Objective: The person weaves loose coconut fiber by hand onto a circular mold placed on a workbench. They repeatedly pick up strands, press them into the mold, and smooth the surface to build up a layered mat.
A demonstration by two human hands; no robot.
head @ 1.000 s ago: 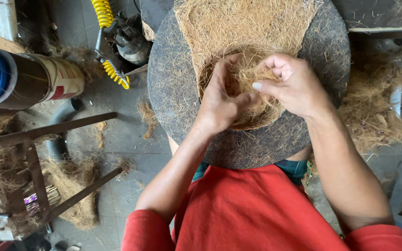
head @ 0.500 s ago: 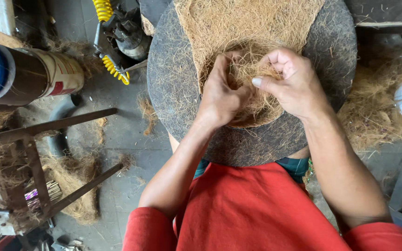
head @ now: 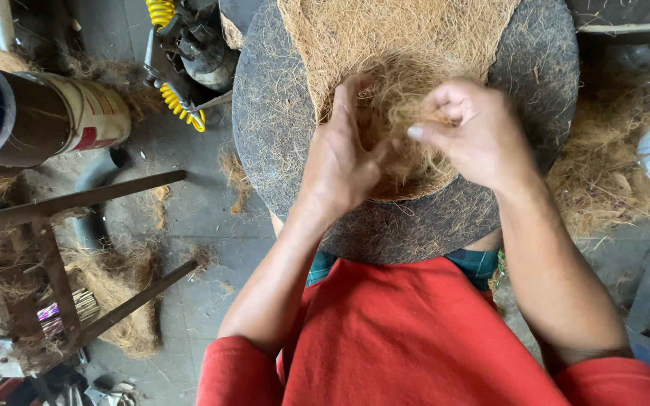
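Left hand (head: 344, 162) and right hand (head: 472, 135) both closed on tuft of coir fibre (head: 396, 131), fingers pinching strands at near edge of fibre mat (head: 393, 45) on round dark surface (head: 272, 128). Fibre likely light, springy, loose; sheds easily. Best pinched in small bunches near mat edge.

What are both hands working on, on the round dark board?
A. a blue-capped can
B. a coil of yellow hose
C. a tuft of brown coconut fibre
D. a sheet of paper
C: the left hand and right hand pinch a loose fibre tuft over the fibre mat on the round board.
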